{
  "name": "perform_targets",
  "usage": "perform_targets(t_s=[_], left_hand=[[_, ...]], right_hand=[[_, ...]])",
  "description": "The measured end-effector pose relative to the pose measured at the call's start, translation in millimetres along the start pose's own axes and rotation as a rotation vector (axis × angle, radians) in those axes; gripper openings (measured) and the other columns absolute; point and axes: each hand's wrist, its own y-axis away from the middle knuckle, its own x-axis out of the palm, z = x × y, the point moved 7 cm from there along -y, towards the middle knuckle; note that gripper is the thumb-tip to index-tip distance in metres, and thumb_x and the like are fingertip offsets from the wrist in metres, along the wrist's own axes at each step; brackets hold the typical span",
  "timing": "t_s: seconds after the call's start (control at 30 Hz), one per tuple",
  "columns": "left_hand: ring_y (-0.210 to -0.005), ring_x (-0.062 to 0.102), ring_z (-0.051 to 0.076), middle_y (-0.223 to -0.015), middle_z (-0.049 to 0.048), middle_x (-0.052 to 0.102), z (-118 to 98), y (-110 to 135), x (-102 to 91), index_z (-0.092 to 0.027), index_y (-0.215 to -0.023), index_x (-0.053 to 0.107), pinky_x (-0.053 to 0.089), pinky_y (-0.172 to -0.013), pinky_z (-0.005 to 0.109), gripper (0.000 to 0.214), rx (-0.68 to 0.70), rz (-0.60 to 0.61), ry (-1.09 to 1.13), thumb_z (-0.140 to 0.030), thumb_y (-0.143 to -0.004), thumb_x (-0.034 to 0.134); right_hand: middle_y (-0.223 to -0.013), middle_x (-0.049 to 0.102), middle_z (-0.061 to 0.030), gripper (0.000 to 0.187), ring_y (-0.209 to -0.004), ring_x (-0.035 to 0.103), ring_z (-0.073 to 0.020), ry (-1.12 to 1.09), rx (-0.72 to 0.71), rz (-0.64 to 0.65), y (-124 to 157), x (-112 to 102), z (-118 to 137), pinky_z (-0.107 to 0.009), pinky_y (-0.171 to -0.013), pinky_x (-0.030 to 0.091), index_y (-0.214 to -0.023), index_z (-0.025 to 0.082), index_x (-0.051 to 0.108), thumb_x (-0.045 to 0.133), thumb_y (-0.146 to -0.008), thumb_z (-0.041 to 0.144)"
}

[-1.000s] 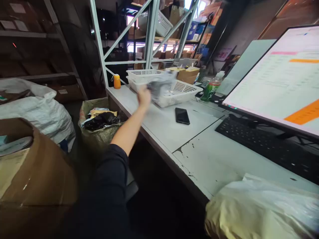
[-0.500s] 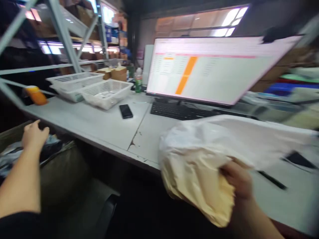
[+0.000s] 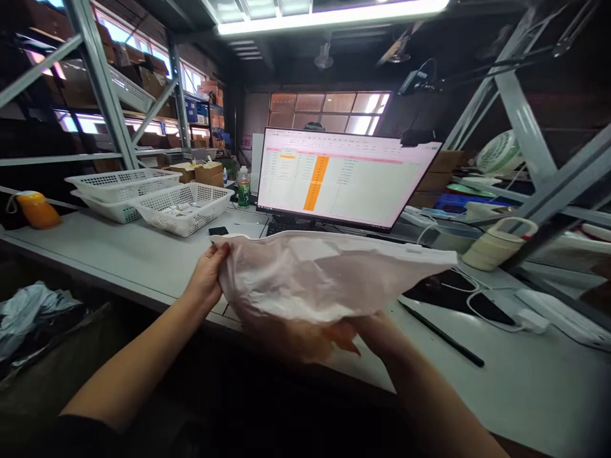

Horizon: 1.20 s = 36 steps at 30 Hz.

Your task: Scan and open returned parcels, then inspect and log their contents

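Slider-zip plastic bag (image 3: 305, 273) is between 2 hands, over front edge of table (image 3: 124, 254). Long axis runs left to right. Left hand (image 3: 207, 273) pinches upper left corner. Right hand (image 3: 377, 332) at lower side, fingers hidden; cannot tell grip. Slider (image 3: 413, 249) nearer right hand.

A wrinkled, whitish plastic bag (image 3: 310, 273) is stretched sideways, straight edge uppermost, above the desk (image 3: 119, 254).

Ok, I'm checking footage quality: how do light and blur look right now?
Head view: the ceiling lamp glares white; head view: darkness under the desk hides detail; head view: the bag blurs along its underside, near the right hand.
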Motion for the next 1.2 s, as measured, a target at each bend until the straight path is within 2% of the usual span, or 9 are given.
perform_targets(t_s=[0.2, 0.37, 0.53, 0.63, 0.7, 0.8, 0.87, 1.0, 1.2], left_hand=[[-0.071, 0.065, 0.013, -0.081, 0.0006, 0.072, -90.1, 7.6, -18.9, -0.017, -0.083, 0.069, 0.053, -0.069, 0.022, 0.047, 0.375, -0.086, -0.171, -0.036, -0.05, 0.097], [-0.075, 0.064, 0.014, -0.086, 0.0015, 0.072, -93.5, 8.7, -18.3, -0.018, -0.087, 0.07, 0.054, -0.073, 0.023, 0.049, 0.431, -0.099, -0.285, -0.037, -0.05, 0.096], [-0.092, 0.064, 0.019, -0.107, 0.0062, 0.067, -92.3, 0.5, -16.6, -0.021, -0.106, 0.066, 0.054, -0.083, 0.028, 0.055, 0.504, -0.085, -0.494, -0.046, -0.062, 0.088], [-0.123, 0.055, 0.028, -0.142, 0.0126, 0.049, -106.9, 37.0, 23.7, -0.025, -0.138, 0.049, 0.047, -0.104, 0.041, 0.074, 0.858, -0.006, -0.912, -0.044, -0.074, 0.081], [-0.138, 0.043, 0.032, -0.146, 0.0142, 0.045, -100.9, 83.5, 73.5, -0.025, -0.142, 0.046, 0.036, -0.115, 0.05, 0.065, 1.162, 0.21, -1.182, -0.044, -0.085, 0.071], [-0.12, 0.059, 0.028, -0.113, 0.009, 0.069, -61.8, 147.0, 140.6, -0.024, -0.119, 0.061, 0.03, -0.118, 0.054, 0.036, 1.252, 0.791, -1.353, -0.051, -0.1, 0.046], [-0.084, 0.067, 0.02, -0.083, 0.0047, 0.069, -46.7, 176.9, 167.8, -0.02, -0.095, 0.063, 0.045, -0.104, 0.044, 0.041, 1.293, 0.989, -1.302, -0.048, -0.104, 0.034], [-0.054, 0.049, 0.013, -0.059, -0.0003, 0.053, -35.9, 194.3, 190.5, -0.019, -0.071, 0.056, 0.045, -0.065, 0.03, 0.043, 1.485, 0.998, -1.305, -0.036, -0.105, 0.037], [-0.059, 0.049, 0.013, -0.067, 0.0001, 0.057, -38.8, 152.0, 176.4, -0.019, -0.075, 0.056, 0.039, -0.062, 0.027, 0.037, 1.41, 0.938, -1.438, -0.035, -0.105, 0.041]], right_hand=[[-0.099, 0.075, -0.013, 0.048, -0.096, 0.072, -0.0315, 0.029, 0.037, 0.067, 10.9, -28.3, -15.5, -0.042, -0.082, 0.061, -0.113, 0.021, 0.073, 0.076, -0.079, 0.054], [-0.128, 0.068, -0.0138, 0.076, -0.11, 0.068, -0.0287, -0.053, -0.188, -0.004, 14.3, -23.2, 22.3, -0.04, -0.088, 0.059, -0.141, 0.024, 0.054, 0.081, -0.075, 0.053], [-0.097, 0.075, -0.0052, 0.022, -0.089, 0.07, -0.0197, -0.018, -0.412, -0.151, 24.2, -15.1, 58.8, -0.031, -0.079, 0.058, -0.101, 0.023, 0.074, 0.068, -0.091, 0.041], [-0.076, 0.068, -0.0018, 0.024, -0.067, 0.063, -0.0139, 0.075, -0.575, -0.223, 42.8, -3.8, 80.6, -0.024, -0.06, 0.051, -0.085, 0.021, 0.071, 0.055, -0.098, 0.032], [-0.073, 0.065, -0.0016, 0.026, -0.064, 0.06, -0.0132, 0.198, -0.728, -0.142, 57.0, 16.4, 98.2, -0.025, -0.059, 0.049, -0.085, 0.019, 0.067, 0.048, -0.101, 0.027], [-0.072, 0.064, -0.0014, 0.021, -0.064, 0.058, -0.0139, 0.368, -0.94, -0.063, 77.3, 41.9, 119.4, -0.031, -0.071, 0.051, -0.085, 0.019, 0.059, 0.044, -0.1, 0.021], [-0.068, 0.06, -0.0008, 0.019, -0.063, 0.056, -0.0146, 0.429, -0.983, -0.066, 84.9, 47.7, 126.8, -0.033, -0.073, 0.051, -0.082, 0.019, 0.055, 0.045, -0.098, 0.019], [-0.064, 0.059, -0.0001, 0.022, -0.059, 0.055, -0.0138, 0.488, -0.971, -0.076, 93.5, 42.0, 132.4, -0.033, -0.072, 0.052, -0.077, 0.019, 0.055, 0.045, -0.096, 0.014], [-0.06, 0.057, 0.0, 0.033, -0.054, 0.053, -0.0127, 0.367, -0.786, -0.292, 92.3, -5.3, 116.5, -0.028, -0.06, 0.05, -0.068, 0.02, 0.058, 0.047, -0.099, 0.022]])
